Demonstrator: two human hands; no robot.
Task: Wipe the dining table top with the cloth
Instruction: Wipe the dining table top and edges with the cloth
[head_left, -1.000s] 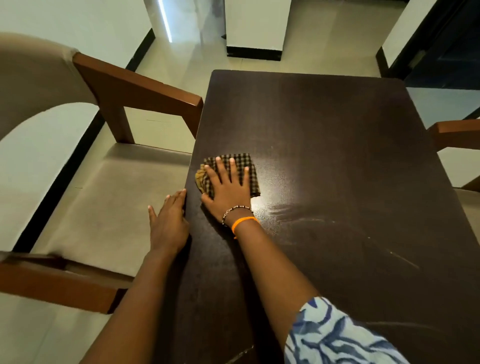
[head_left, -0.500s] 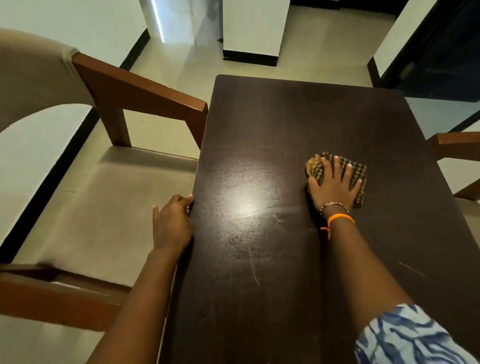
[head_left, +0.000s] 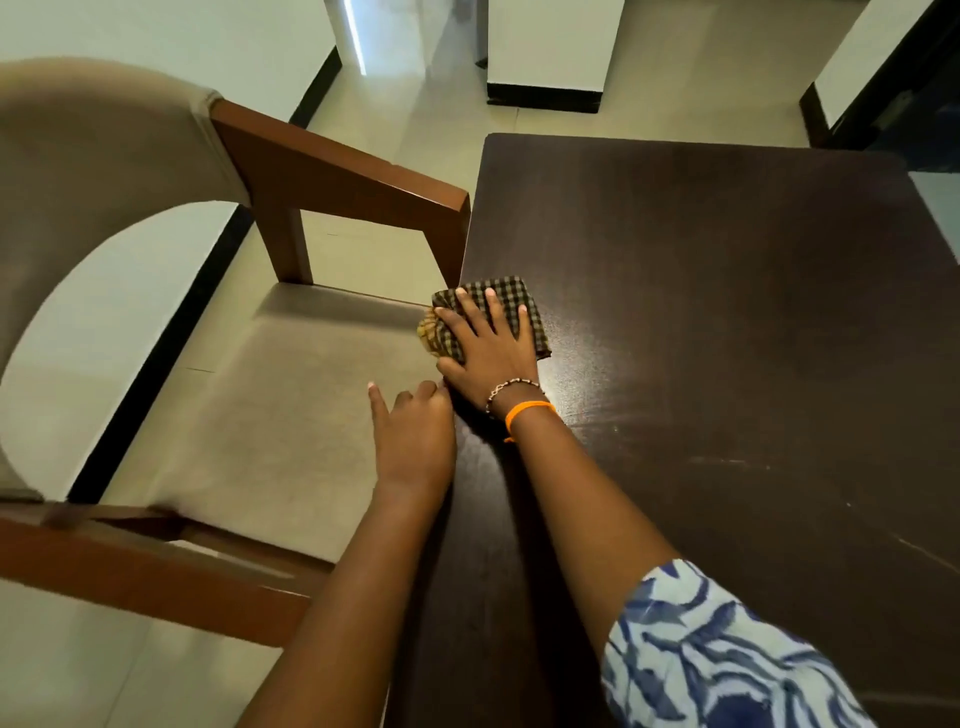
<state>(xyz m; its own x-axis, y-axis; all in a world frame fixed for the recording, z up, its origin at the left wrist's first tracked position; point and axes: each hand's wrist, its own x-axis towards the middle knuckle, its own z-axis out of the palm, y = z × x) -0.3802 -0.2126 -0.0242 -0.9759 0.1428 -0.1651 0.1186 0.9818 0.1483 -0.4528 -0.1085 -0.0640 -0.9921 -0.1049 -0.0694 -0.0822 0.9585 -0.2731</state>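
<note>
The dark brown dining table top (head_left: 727, 322) fills the right half of the view, with faint wipe streaks near its front. A folded brown checked cloth (head_left: 506, 296) lies at the table's left edge, one yellowish corner hanging over it. My right hand (head_left: 491, 348) presses flat on the cloth, fingers spread, with a bead bracelet and an orange band on the wrist. My left hand (head_left: 415, 436) rests just below it against the table's left edge, fingers curled onto the edge, holding nothing.
A wooden armchair (head_left: 332, 171) with a beige seat cushion (head_left: 260, 405) stands tight against the table's left side, its armrest touching the table corner area. A white pillar (head_left: 550, 47) stands on the tiled floor beyond the table.
My right hand slid the cloth from the table's left side to the right-centre and now back to the left edge. My left hand stayed at the left edge.
</note>
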